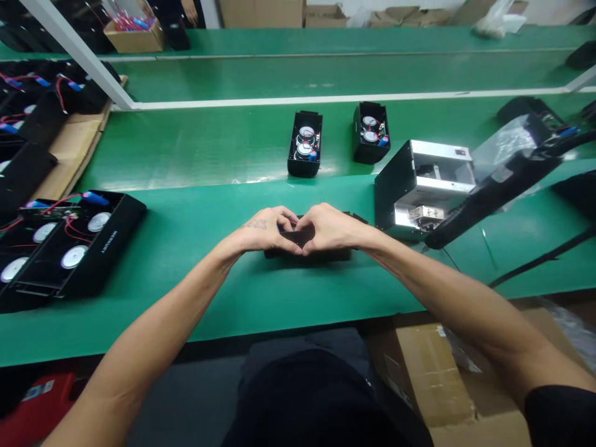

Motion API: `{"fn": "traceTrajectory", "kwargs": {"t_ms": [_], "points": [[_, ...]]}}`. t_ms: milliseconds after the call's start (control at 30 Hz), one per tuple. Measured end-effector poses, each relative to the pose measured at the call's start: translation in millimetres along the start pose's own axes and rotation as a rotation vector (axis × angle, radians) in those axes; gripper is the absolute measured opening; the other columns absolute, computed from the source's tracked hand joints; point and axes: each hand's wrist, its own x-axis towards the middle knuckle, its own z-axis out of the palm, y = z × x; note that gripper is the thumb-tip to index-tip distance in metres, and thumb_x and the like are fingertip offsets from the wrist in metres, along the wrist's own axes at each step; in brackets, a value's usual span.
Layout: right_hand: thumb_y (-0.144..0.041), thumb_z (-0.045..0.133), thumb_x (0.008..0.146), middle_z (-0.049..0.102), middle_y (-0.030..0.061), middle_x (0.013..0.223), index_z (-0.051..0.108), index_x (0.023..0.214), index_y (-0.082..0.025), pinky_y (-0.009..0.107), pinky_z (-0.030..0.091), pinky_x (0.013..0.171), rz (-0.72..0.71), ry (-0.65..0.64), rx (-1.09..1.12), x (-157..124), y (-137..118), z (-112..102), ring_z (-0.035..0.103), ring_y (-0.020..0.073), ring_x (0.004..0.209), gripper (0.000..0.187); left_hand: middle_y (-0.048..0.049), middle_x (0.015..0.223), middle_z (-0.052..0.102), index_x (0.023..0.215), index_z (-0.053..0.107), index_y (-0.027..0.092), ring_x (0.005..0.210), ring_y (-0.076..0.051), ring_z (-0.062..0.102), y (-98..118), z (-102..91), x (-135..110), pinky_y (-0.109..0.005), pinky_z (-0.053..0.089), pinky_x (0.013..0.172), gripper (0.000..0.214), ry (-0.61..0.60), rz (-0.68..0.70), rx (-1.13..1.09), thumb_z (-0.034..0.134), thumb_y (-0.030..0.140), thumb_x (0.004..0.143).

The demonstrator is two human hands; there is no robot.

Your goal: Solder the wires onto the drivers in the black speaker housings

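My left hand (274,230) and my right hand (327,228) meet at the fingertips and thumb tips, forming a heart-shaped gap between them. Each hand's thumb is spread from its curled fingers, and neither holds anything. Directly below them a black speaker box (331,255) lies on the green table; my hands cover most of it. Part of its dark surface shows through the gap. Whether my hands touch the box, I cannot tell.
Two open black boxes (305,164) with round speakers and wires stand beyond my hands. A metal machine (426,189) is to the right, beside a black arm (498,192). More open speaker boxes (116,239) crowd the left. Cardboard cartons (431,372) sit below the table edge.
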Motion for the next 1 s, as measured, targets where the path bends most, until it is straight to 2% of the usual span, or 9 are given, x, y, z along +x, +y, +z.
{"fn": "traceTrajectory", "kwargs": {"t_ms": [167, 433, 600, 667, 767, 833, 900, 933, 1000], "points": [[-0.032, 0.083, 0.067, 0.053, -0.0047, 0.061, 0.081, 0.083, -0.014, 0.025, 0.029, 0.059, 0.034, -0.005, 0.031, -1, -1, -1, 0.046, 0.0098, 0.062, 0.024, -0.0036, 0.115, 0.071, 0.080, 0.070, 0.016, 0.087, -0.016, 0.063, 0, -0.9, -1, -0.027, 0.047, 0.071, 0.048, -0.012, -0.017, -0.003, 0.092, 0.050, 0.055], [-0.029, 0.083, 0.063, 0.050, -0.0055, 0.056, 0.074, 0.070, -0.016, 0.029, 0.024, 0.054, 0.021, -0.067, 0.068, 5, 0, -4, 0.039, 0.0103, 0.057, 0.018, -0.0023, 0.118, 0.068, 0.066, 0.068, 0.018, 0.094, -0.019, 0.061, 2, -1.8, 1, -0.033, 0.047, 0.079, 0.040, -0.022, 0.015, 0.012, 0.091, 0.049, 0.054], [-0.024, 0.083, 0.063, 0.052, -0.0039, 0.056, 0.075, 0.073, -0.017, 0.029, 0.027, 0.054, 0.099, -0.012, -0.024, 2, -8, 1, 0.044, 0.0122, 0.057, 0.015, -0.0028, 0.118, 0.065, 0.059, 0.067, 0.018, 0.092, -0.019, 0.062, 4, 3.7, -2, -0.035, 0.049, 0.077, 0.040, 0.013, -0.005, -0.041, 0.093, 0.047, 0.054], [-0.025, 0.081, 0.066, 0.056, -0.0021, 0.058, 0.076, 0.074, -0.017, 0.029, 0.029, 0.054, 0.070, 0.005, -0.058, -2, -9, 6, 0.048, 0.0135, 0.057, 0.012, -0.0030, 0.118, 0.065, 0.062, 0.070, 0.018, 0.094, -0.020, 0.064, 2, 8.6, -6, -0.037, 0.051, 0.081, 0.038, 0.038, 0.021, -0.019, 0.094, 0.046, 0.054], [-0.021, 0.078, 0.073, 0.068, 0.0019, 0.067, 0.078, 0.081, -0.018, 0.031, 0.039, 0.061, -0.092, 0.053, -0.152, -18, -9, 19, 0.059, 0.0175, 0.063, 0.009, -0.0033, 0.116, 0.067, 0.067, 0.073, 0.020, 0.109, -0.026, 0.063, -3, 21.8, -17, -0.044, 0.051, 0.098, 0.032, 0.119, 0.166, 0.119, 0.095, 0.040, 0.056], [-0.015, 0.074, 0.078, 0.076, 0.0055, 0.083, 0.078, 0.098, -0.019, 0.035, 0.048, 0.073, -0.234, 0.166, -0.164, -39, -8, 30, 0.068, 0.0223, 0.078, 0.021, -0.0039, 0.117, 0.069, 0.071, 0.074, 0.021, 0.124, -0.032, 0.057, -8, 34.2, -28, -0.051, 0.047, 0.107, 0.027, 0.198, 0.274, 0.251, 0.095, 0.036, 0.060], [-0.011, 0.071, 0.084, 0.078, 0.0093, 0.110, 0.073, 0.119, -0.021, 0.041, 0.054, 0.089, -0.310, 0.415, -0.074, -67, -2, 41, 0.070, 0.0256, 0.102, 0.036, -0.0044, 0.120, 0.071, 0.077, 0.076, 0.023, 0.134, -0.037, 0.051, -11, 47.1, -40, -0.058, 0.043, 0.111, 0.022, 0.273, 0.355, 0.372, 0.093, 0.032, 0.066], [-0.012, 0.069, 0.087, 0.076, 0.0097, 0.118, 0.069, 0.126, -0.022, 0.043, 0.055, 0.094, -0.297, 0.596, -0.018, -82, 3, 44, 0.069, 0.0255, 0.110, 0.039, -0.0045, 0.120, 0.072, 0.079, 0.076, 0.024, 0.137, -0.038, 0.048, -13, 52.9, -45, -0.061, 0.042, 0.112, 0.019, 0.309, 0.389, 0.423, 0.091, 0.029, 0.069], [-0.018, 0.069, 0.090, 0.073, 0.0083, 0.116, 0.068, 0.123, -0.024, 0.045, 0.057, 0.093, -0.151, 1.072, 0.030, -111, 20, 47, 0.068, 0.0250, 0.108, 0.034, -0.0047, 0.120, 0.073, 0.081, 0.075, 0.024, 0.139, -0.039, 0.048, -15, 61.8, -54, -0.064, 0.040, 0.112, 0.016, 0.371, 0.448, 0.495, 0.087, 0.021, 0.072]]}}
